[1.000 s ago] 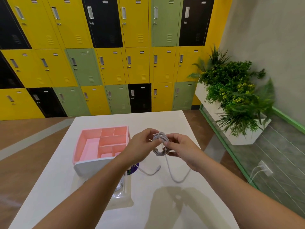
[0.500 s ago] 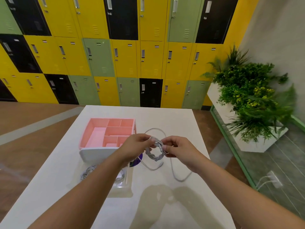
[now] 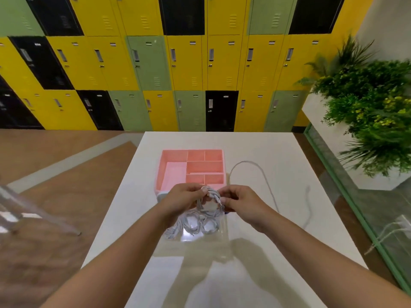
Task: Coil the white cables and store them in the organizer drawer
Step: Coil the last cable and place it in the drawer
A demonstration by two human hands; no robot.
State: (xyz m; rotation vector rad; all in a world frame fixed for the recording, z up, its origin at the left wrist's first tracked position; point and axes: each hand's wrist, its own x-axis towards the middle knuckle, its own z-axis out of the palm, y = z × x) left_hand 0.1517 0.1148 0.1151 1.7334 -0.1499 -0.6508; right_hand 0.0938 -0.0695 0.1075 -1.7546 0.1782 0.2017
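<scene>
from here i see the loose tail (image 3: 251, 163) of the white cable, which hung under the hands half a second ago, now flung out in a wide arc over the table (image 3: 266, 241) to the right, so i judge another wrap is going on and little slack is left. the left hand (image 3: 182, 200) and the right hand (image 3: 242, 202) both pinch the coil (image 3: 211, 202) from opposite sides, fingers curled on it. they hold it just above the clear drawer (image 3: 223, 232) pulled out of the pink organizer (image 3: 173, 172), where other coiled cables (image 3: 193, 225) already lie.
</scene>
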